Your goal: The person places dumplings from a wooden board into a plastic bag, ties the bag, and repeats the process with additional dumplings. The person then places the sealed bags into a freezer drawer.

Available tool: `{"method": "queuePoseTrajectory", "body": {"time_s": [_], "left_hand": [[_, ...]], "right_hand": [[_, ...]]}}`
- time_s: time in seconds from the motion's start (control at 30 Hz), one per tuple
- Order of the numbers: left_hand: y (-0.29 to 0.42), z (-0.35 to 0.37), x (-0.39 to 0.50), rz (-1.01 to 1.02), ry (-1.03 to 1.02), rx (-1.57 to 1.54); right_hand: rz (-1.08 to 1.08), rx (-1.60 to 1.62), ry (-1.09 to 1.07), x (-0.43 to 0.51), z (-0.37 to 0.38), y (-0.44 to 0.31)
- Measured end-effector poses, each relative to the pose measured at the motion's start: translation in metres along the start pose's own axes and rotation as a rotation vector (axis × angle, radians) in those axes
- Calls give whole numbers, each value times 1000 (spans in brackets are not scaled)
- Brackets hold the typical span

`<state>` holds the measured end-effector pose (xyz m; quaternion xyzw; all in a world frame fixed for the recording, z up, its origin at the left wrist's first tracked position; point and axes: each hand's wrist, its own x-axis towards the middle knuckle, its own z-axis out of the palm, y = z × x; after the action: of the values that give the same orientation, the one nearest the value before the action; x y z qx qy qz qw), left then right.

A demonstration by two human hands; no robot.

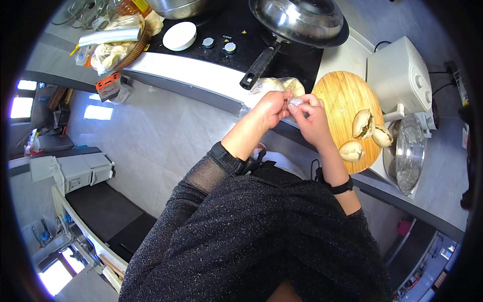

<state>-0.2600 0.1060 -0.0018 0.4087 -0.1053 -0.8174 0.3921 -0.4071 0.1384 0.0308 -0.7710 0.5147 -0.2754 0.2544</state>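
Both hands meet in front of me at the counter's edge. My left hand [272,107] pinches one side of the gathered neck [295,102] of a clear plastic bag. From the other side, the thumb and fingers of my right hand [311,117] grip the same bunched plastic. Just beyond lies the bag [269,86] itself, with pale, bun-like pieces inside, partly hidden by my hands. A round wooden board [328,94] is right of my hands. On it sit three pale stuffed buns [363,122], at least two split open with dark filling showing.
A lidded pan [298,22] stands on the black cooktop [222,26], its handle [260,64] pointing towards my hands. A white appliance [396,75] and a metal bowl [405,154] flank the board. Far left are a white dish [180,36] and a wicker basket [137,51] holding bagged food.
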Motion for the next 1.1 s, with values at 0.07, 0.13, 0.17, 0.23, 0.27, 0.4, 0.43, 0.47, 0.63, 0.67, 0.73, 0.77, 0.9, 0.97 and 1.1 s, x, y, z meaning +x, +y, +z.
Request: {"method": "queuePoseTrajectory", "body": {"time_s": [0.07,0.13,0.17,0.23,0.27,0.4,0.43,0.47,0.63,0.67,0.73,0.77,0.9,0.97,1.1], "left_hand": [[0,-3,2,12,22,11],[2,-6,3,35,25,14],[4,-8,4,50,17,10],[8,-10,6,43,-12,-7],[7,-10,6,19,-30,-24],[8,-9,5,-24,-77,-15],[8,-9,5,-65,-115,-40],[10,-9,4,-70,-64,-15],[16,-10,-2,-43,-74,-73],[15,-9,-3,-51,-82,-64],[13,-6,-4,-40,-69,-33],[12,-5,-4,-21,-47,-12],[14,-7,-3,-59,28,78],[16,-10,-4,-23,21,78],[15,-12,-3,-3,16,48]], "right_hand": [[5,242,20,2,4,4],[-160,-6,118,3,7,8],[-219,-134,157,4,8,9],[-228,-195,118,4,9,10],[-231,-230,115,5,8,9],[-189,-444,78,7,3,6],[-160,-512,68,8,0,6],[-105,-512,39,8,-1,6],[24,-3,-23,0,-2,10],[36,131,-26,1,1,11],[-75,209,72,5,8,13],[-126,250,133,8,10,14],[-2,-27,122,18,10,19],[-54,-239,47,15,2,20],[-83,65,-9,9,1,15]]}}
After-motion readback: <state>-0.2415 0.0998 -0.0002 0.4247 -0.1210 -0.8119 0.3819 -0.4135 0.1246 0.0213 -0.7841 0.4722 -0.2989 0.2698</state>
